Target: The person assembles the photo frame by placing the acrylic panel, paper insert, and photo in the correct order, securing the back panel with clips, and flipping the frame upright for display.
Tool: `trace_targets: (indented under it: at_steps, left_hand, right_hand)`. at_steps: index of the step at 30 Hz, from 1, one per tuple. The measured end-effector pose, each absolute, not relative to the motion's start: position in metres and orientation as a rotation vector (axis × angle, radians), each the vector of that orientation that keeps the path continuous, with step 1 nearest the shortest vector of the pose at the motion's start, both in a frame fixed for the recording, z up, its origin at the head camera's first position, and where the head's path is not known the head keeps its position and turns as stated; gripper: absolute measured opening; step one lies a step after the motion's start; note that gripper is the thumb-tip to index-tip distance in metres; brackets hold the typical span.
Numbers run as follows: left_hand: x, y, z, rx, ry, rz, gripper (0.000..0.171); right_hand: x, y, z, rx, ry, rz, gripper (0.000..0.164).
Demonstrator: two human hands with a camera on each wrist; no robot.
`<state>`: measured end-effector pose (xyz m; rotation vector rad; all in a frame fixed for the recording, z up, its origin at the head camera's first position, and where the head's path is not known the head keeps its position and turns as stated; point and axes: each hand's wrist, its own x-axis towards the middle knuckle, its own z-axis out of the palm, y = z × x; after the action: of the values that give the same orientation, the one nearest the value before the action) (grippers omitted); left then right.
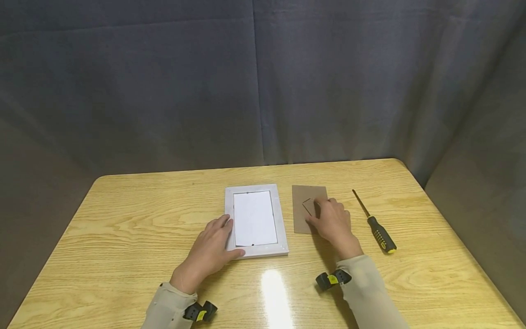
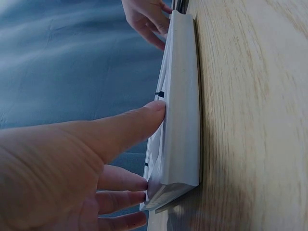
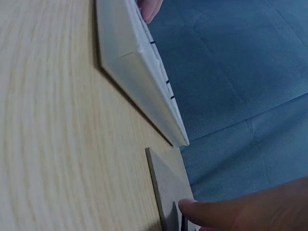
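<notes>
A white picture frame (image 1: pixel 282 228) lies face down on the table, a white sheet (image 1: pixel 255 219) showing in its opening. At its near left corner, my left hand (image 1: pixel 211 244) rests with the thumb on the near side and the fingers along the left side. In the left wrist view the thumb (image 2: pixel 139 122) touches the frame's edge. To the right lies a brown backing board (image 1: pixel 302 224) with dark lines outlining a small shape. My right hand (image 1: pixel 334 219) is over its right part, thumb and fingers curled at that shape. Its thumb (image 3: pixel 216 212) overlaps a thin dark edge.
A screwdriver (image 1: pixel 376 226) with a black and yellow handle lies to the right of my right hand. The wooden table (image 1: pixel 135 219) ends at a grey curtain (image 1: pixel 185 91) behind it. A wrist camera is strapped to each sleeve.
</notes>
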<state>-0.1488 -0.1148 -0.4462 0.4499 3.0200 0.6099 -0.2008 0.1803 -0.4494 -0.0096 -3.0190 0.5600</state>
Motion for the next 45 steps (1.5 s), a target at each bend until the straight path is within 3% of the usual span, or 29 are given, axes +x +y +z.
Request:
trace_targets:
  at_steps: [33,45]
  left_hand:
    - [-0.1501,-0.1143,-0.4466,0.414,2.996,0.627,0.089]
    - [-0.1488,-0.1149,-0.446,0.411,2.99,0.644,0.088]
  right_hand:
    - [-0.2059,0.1774,-0.4554,-0.053,-2.917,0.799,0.048]
    - [-0.2067,0.1742,-0.4497,0.07,-2.754,0.877,0.044]
